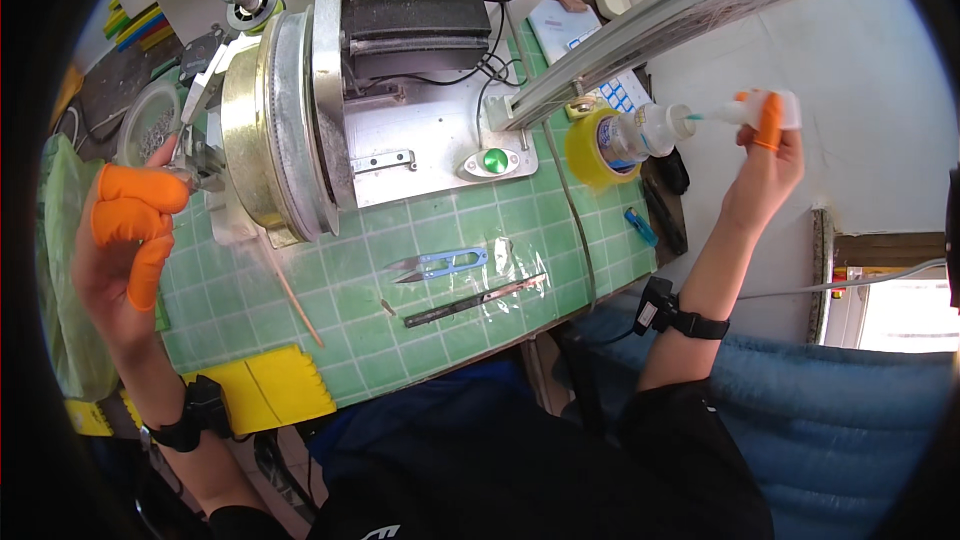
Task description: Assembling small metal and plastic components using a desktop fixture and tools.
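Note:
My right hand [771,160], with an orange finger cot on it, is raised at the right and grips a white cap [789,111]. A pale applicator stem with a bluish tip [705,115] runs left from the cap. That tip is close to the mouth of a clear bottle [622,138] with a white neck, which stands inside a roll of yellow tape [585,148]. At the left, my left hand [125,225], also in orange finger cots, is curled with its fingertips at a small metal fixture [205,162] beside a large round drum [250,130]. What those fingers pinch is hidden.
Blue thread snips [440,262] and a dark narrow strip [475,300] lie on the green gridded mat [370,340]. A green button [495,161] sits on the machine's plate. Yellow sheet [275,390] overhangs the front edge. A metal post [680,25] slants over the right side.

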The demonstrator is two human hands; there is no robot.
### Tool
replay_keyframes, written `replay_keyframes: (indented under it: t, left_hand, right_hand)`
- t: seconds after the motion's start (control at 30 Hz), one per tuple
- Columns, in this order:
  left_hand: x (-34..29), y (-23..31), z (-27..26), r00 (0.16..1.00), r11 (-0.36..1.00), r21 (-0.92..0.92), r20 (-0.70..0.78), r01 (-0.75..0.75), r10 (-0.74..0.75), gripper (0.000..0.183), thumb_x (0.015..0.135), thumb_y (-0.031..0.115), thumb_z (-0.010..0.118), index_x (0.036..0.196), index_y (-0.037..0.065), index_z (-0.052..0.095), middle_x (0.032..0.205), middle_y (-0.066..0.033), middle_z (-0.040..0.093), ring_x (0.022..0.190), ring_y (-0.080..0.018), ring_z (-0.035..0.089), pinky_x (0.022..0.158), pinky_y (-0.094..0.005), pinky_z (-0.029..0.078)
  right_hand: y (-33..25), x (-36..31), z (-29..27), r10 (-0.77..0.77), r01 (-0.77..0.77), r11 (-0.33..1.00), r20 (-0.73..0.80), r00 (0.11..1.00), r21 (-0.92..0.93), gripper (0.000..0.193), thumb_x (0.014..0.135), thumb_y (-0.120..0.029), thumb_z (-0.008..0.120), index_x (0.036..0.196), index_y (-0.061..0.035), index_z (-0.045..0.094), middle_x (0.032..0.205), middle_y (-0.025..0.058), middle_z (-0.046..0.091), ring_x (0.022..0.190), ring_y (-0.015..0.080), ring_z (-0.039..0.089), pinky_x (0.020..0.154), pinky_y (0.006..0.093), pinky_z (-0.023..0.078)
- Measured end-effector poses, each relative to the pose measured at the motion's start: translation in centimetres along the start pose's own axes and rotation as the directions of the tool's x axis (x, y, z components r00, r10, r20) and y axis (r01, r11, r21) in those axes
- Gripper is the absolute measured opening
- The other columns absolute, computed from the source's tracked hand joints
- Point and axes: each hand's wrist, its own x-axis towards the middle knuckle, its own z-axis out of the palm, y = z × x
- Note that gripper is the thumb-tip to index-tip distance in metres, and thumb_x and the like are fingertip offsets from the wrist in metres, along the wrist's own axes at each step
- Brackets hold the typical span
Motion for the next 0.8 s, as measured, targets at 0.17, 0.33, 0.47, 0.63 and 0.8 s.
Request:
replay_keyframes:
  t: [0.17, 0.33, 0.47, 0.63, 0.8]
  left_hand:
    - [-0.3, -0.6, -0.3, 1.000, 1.000, -0.020, -0.008, -0.007, 0.007, 0.007, 0.086, -0.004, 0.064, 0.091, -0.002, 0.059, 0.105, -0.0181, 0.064, 0.098, -0.0301, 0.067, 0.112, -0.0699, 0.039]
    - [-0.8, 0.2, -0.2, 0.999, 0.999, -0.021, -0.034, 0.037, -0.037, 0.008, 0.087, -0.004, 0.064, 0.094, -0.003, 0.061, 0.105, -0.0182, 0.064, 0.097, -0.0295, 0.066, 0.112, -0.0700, 0.039]
    - [-0.2, 0.6, 0.4, 1.000, 1.000, -0.025, -0.012, 0.006, -0.007, 0.008, 0.087, -0.005, 0.064, 0.094, -0.003, 0.060, 0.104, -0.0184, 0.064, 0.097, -0.0286, 0.066, 0.112, -0.0697, 0.039]
    - [1.4, 0.8, 0.5, 0.994, 0.994, -0.044, 0.046, -0.098, 0.100, 0.009, 0.085, -0.005, 0.064, 0.093, -0.004, 0.061, 0.101, -0.0183, 0.065, 0.097, -0.0283, 0.066, 0.111, -0.0695, 0.040]
    - [0.0, -0.1, -0.8, 0.992, 0.993, -0.003, 0.042, -0.118, 0.118, 0.011, 0.085, -0.005, 0.066, 0.095, -0.004, 0.062, 0.101, -0.0188, 0.067, 0.097, -0.0284, 0.067, 0.111, -0.0685, 0.041]
  right_hand:
    - [-0.2, 0.9, -2.2, 0.006, -0.013, 0.998, -0.102, 0.995, -0.067, 0.024, 0.100, -0.019, 0.070, 0.110, 0.0024, 0.071, 0.096, 0.0057, 0.074, 0.073, 0.0054, 0.055, 0.066, 0.0213, 0.043]
    - [0.8, -0.4, 0.1, 0.080, -0.077, 0.991, 0.022, 0.997, -0.112, 0.024, 0.098, -0.019, 0.074, 0.109, 0.0026, 0.071, 0.096, 0.0038, 0.074, 0.078, 0.0058, 0.059, 0.069, 0.0224, 0.046]
    - [0.9, -1.6, -0.4, 0.192, -0.158, 0.952, 0.110, 0.975, -0.260, 0.035, 0.097, -0.022, 0.076, 0.122, 0.0000, 0.067, 0.105, 0.0048, 0.073, 0.085, 0.0080, 0.062, 0.075, 0.0234, 0.047]
    - [-7.6, -3.8, -5.4, 0.118, -0.037, 0.951, 0.252, 0.960, -0.306, 0.021, 0.097, -0.011, 0.064, 0.116, -0.0011, 0.069, 0.100, 0.0070, 0.072, 0.081, 0.0094, 0.061, 0.068, 0.0216, 0.044]
    - [-11.6, -12.3, 5.1, 0.180, 0.061, 0.976, 0.936, 0.302, -0.208, 0.020, 0.081, -0.013, 0.082, 0.096, -0.0052, 0.073, 0.092, 0.0110, 0.072, 0.078, 0.0293, 0.068, 0.068, 0.0367, 0.055]
